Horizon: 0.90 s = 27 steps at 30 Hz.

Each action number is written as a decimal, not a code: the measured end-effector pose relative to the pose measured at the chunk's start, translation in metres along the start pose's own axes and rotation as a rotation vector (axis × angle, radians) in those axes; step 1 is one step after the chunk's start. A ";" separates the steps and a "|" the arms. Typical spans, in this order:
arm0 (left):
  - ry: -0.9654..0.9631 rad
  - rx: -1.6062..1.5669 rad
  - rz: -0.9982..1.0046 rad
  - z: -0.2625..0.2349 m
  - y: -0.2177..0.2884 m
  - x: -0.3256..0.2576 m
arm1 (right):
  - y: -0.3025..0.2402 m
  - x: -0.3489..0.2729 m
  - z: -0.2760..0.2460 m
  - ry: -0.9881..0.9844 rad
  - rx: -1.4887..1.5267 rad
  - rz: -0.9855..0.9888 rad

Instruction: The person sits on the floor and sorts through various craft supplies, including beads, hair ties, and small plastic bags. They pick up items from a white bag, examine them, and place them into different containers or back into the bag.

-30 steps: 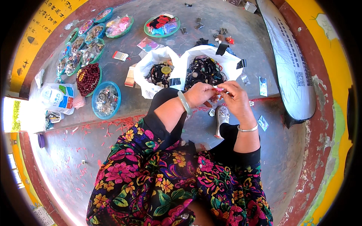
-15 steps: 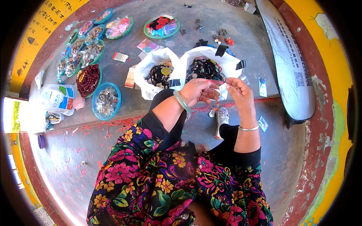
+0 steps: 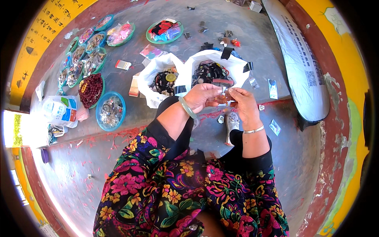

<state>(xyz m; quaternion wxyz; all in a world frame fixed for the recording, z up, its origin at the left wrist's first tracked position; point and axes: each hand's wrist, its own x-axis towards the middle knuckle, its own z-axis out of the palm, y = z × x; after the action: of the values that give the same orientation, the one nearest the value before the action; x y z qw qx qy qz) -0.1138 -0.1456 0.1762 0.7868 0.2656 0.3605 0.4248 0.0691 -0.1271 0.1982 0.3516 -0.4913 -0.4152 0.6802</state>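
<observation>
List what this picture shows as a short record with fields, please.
Left hand: pinches a small clear plastic packet with something orange inside
Right hand: grips the same packet's other side
Beyond the hands: two open white plastic bags of dark beaded items
Person's left: round blue-rimmed dish, dish of dark red beads
Surface: grey concrete floor

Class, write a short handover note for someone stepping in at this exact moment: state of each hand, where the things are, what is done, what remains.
Left hand: raised in front of the body, fingers pinching a small clear packet.
Right hand: pinching the same packet from the other side; something small and orange-brown shows inside.
Just beyond the hands: two open white bags on the floor, holding dark beaded pieces.
Far left: round trays of beads and trinkets.
Done: packet is in hand. Whether it is sealed cannot be told.
Left: loose small packets lie scattered on the floor.
</observation>
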 end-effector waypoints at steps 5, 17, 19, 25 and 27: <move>0.042 -0.042 0.016 -0.005 -0.005 0.005 | 0.004 0.004 -0.005 0.001 0.016 0.012; -0.060 0.041 0.080 0.002 -0.003 -0.001 | -0.002 -0.001 0.004 0.028 -0.070 -0.161; -0.119 0.080 0.075 0.002 -0.004 -0.001 | -0.003 -0.001 0.005 0.011 -0.086 -0.156; -0.203 0.079 0.045 0.004 -0.004 -0.001 | 0.004 0.003 -0.003 0.088 -0.067 -0.174; -0.158 0.074 0.035 0.003 -0.005 -0.002 | -0.004 -0.002 0.006 0.312 -0.506 -0.620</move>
<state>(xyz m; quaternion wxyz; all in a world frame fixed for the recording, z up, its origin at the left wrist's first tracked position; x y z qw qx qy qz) -0.1098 -0.1498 0.1749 0.7950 0.3331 0.3082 0.4026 0.0637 -0.1286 0.2038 0.4665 -0.5108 -0.6389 0.3367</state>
